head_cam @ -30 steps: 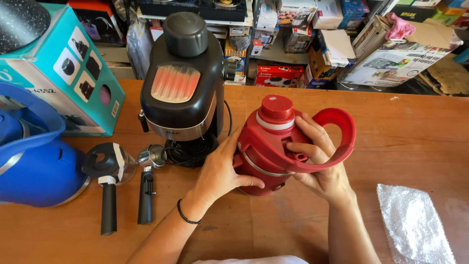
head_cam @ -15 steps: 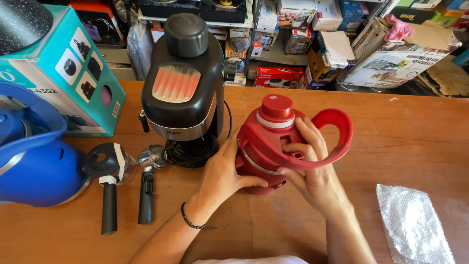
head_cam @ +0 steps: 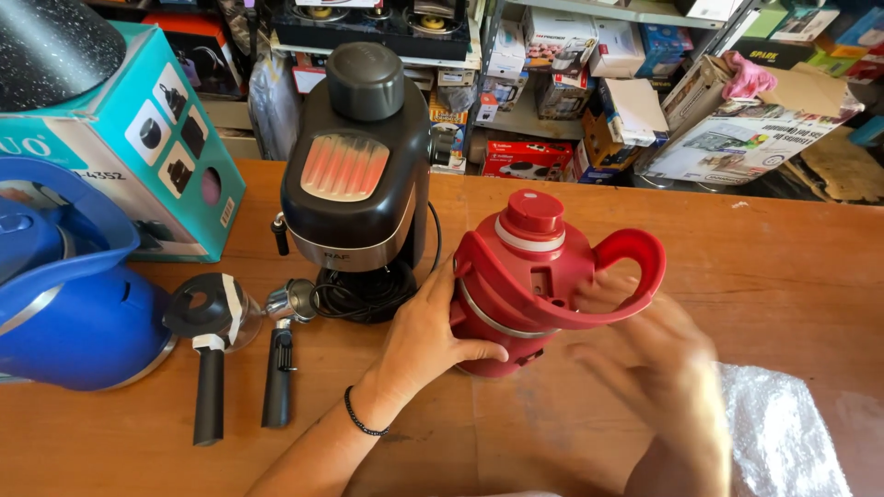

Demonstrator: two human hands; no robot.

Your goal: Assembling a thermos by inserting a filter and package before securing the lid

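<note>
A red jug [head_cam: 529, 281] with a round red cap and a looped handle stands on the wooden table [head_cam: 764, 248]. My left hand [head_cam: 428, 336] grips its left side, thumb across the lower front. My right hand [head_cam: 658, 364] is blurred, just to the right of the jug below the handle, fingers spread and holding nothing. A black band sits on my left wrist.
A black espresso machine [head_cam: 354, 175] stands behind the jug. Left of it lie a portafilter [head_cam: 210, 350] and a second black-handled piece [head_cam: 279, 364]. A blue kettle [head_cam: 64, 294] and a teal box [head_cam: 129, 138] fill the left. Bubble wrap [head_cam: 783, 433] lies at lower right. Shelves of boxes stand behind.
My right hand has come off the jug's handle side and pulled back toward me, fingers apart. My left hand still holds the jug, which has barely moved.
</note>
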